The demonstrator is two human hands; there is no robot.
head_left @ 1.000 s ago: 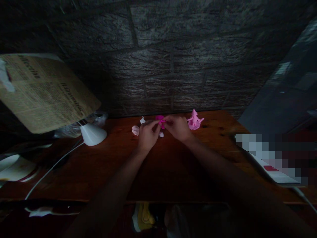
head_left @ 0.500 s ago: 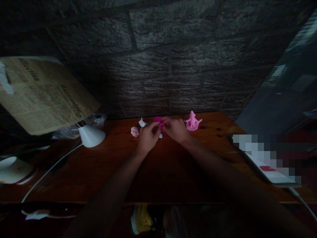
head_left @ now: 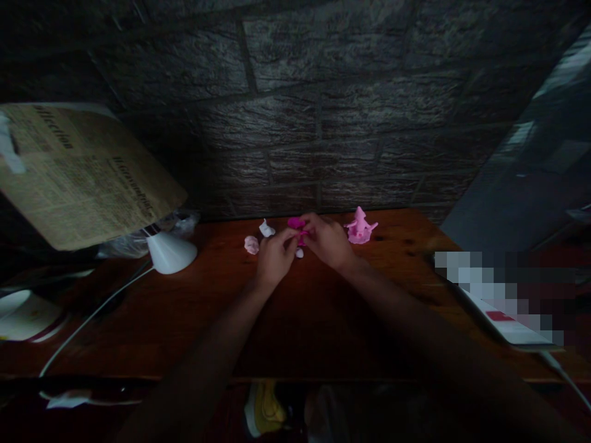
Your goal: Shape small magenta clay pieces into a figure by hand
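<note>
Left hand and right hand pinch a magenta piece, likely for fine control; pink figure stands apart, right.

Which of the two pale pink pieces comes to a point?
The pink figure right of the right hand; the pale pink lump left of the left hand is low and rounded.

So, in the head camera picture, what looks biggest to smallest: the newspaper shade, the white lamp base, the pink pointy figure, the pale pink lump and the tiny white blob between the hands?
1. Newspaper shade
2. White lamp base
3. Pink pointy figure
4. Pale pink lump
5. Tiny white blob
</note>
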